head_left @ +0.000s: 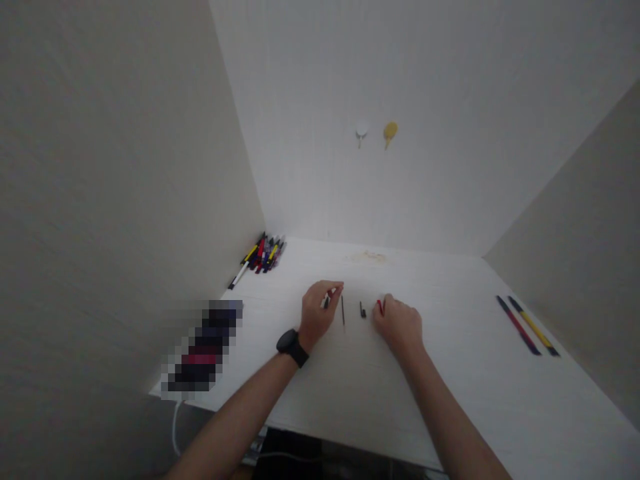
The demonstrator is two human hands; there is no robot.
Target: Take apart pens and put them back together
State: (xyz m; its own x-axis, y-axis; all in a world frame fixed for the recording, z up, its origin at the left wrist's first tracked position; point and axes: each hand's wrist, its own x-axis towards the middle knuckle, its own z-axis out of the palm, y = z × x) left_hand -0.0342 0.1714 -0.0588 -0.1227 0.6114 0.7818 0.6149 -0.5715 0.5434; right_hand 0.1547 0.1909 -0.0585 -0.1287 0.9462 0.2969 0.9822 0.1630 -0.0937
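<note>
Pen barrel [327,297], white with a touch of red, sits pinched between the thumb and first fingers of the left hand [320,310], the fingers closed narrowly on it and its tip pointing toward one o'clock. The right hand [397,325] is closed the same way on a small red piece [381,307], of which only a sliver shows at the fingertips (too small to say just what part it is). Between the two hands, at three o'clock from the left, a thin dark refill [343,311] lies on the table [450,373], running roughly twelve to six, and just beside it at three o'clock lies a short black piece [362,310], apart from both hands. Judging from this, the handling would go best with both wrists resting low on the tabletop, a light fingertip hold rather than a squeeze, and the two held parts lined up end to end before any pressing. The refill looks apt to roll, so sleeves and palms are better kept off it. Further out, a pile of pens [260,257] lies at ten o'clock against the wall, and two pens [525,325] lie side by side well apart at three o'clock. A black watch [293,347] is on the left wrist.
</note>
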